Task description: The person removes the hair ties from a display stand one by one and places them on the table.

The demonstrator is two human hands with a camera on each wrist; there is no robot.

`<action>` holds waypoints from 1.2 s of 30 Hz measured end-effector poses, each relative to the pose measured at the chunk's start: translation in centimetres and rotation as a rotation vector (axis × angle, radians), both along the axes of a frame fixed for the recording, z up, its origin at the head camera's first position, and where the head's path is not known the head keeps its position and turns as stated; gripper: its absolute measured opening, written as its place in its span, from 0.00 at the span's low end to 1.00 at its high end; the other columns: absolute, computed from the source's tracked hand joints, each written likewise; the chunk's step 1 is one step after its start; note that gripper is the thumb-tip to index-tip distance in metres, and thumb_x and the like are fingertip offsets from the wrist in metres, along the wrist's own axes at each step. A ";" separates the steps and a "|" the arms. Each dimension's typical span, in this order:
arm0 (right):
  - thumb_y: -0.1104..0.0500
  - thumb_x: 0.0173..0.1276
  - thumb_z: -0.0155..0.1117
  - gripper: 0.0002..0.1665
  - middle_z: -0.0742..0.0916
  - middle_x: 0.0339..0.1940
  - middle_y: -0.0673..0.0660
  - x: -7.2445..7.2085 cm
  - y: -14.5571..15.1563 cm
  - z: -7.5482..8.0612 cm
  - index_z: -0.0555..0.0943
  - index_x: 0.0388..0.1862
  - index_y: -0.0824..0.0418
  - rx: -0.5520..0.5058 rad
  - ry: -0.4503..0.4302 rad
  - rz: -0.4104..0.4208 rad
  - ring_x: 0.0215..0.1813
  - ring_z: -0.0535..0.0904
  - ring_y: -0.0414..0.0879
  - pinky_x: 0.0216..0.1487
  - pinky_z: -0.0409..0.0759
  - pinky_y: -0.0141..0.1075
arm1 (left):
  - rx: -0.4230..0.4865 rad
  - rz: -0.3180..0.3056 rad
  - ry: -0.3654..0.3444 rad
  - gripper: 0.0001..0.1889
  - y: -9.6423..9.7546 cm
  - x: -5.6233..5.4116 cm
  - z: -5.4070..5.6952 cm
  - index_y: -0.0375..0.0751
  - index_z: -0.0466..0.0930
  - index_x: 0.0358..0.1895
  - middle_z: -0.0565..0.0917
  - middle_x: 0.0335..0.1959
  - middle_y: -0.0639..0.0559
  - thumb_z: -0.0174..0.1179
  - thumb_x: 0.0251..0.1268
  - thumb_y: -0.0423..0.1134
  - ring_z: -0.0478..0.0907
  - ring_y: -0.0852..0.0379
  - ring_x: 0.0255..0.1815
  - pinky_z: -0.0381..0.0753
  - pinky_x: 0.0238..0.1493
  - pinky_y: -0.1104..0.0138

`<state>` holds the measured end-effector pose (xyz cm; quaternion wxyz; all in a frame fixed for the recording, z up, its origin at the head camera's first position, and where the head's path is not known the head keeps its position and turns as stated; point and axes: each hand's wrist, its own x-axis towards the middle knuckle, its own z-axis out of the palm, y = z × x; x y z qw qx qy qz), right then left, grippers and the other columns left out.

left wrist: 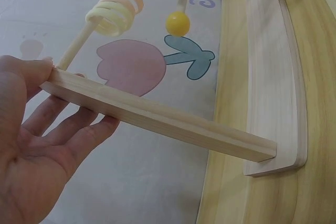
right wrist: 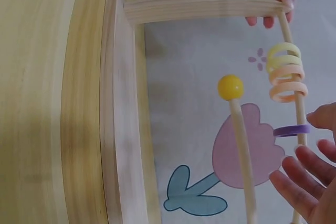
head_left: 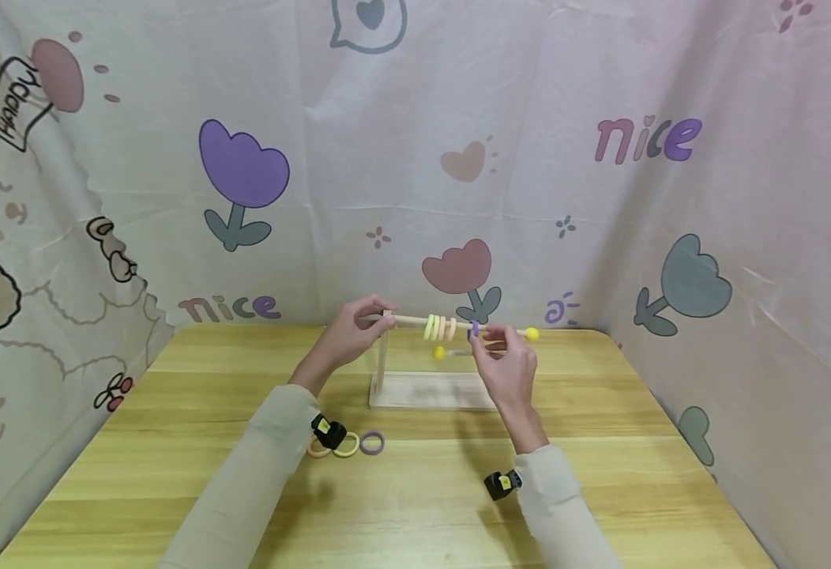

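Note:
A wooden stand (head_left: 423, 393) has a base, upright posts and rods. My left hand (head_left: 355, 332) grips the top of its left post (left wrist: 157, 119), thumb above and fingers beneath. Several yellow and peach rings (right wrist: 286, 72) hang together on the upper rod (head_left: 410, 320), which ends in a yellow ball (head_left: 532, 334) on the right. Farther right along that rod hangs a purple ring (right wrist: 291, 130). Beside it is my right hand (head_left: 508, 367), thumb and fingertips apart around the ring and rod. A second rod (right wrist: 242, 156) carries a yellow ball (right wrist: 230, 87) at its left end.
On the wooden table (head_left: 401, 506), near my left sleeve, lie an orange ring (head_left: 318, 452), a yellow ring (head_left: 347, 454) and a purple ring (head_left: 372, 453). A printed curtain (head_left: 359, 174) stands behind the table and at its sides.

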<state>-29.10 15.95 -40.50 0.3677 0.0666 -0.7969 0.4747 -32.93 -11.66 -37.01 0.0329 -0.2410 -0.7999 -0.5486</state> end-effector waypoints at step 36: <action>0.72 0.63 0.70 0.07 0.91 0.33 0.69 -1.2 1.9 -0.4 0.86 0.40 0.73 -0.013 0.094 -0.060 0.32 0.90 0.62 0.32 0.73 0.10 | 0.008 0.007 0.034 0.12 0.1 -0.2 -0.2 0.41 0.76 0.57 0.87 0.53 0.37 0.61 0.76 0.37 0.88 0.43 0.53 0.86 0.57 0.52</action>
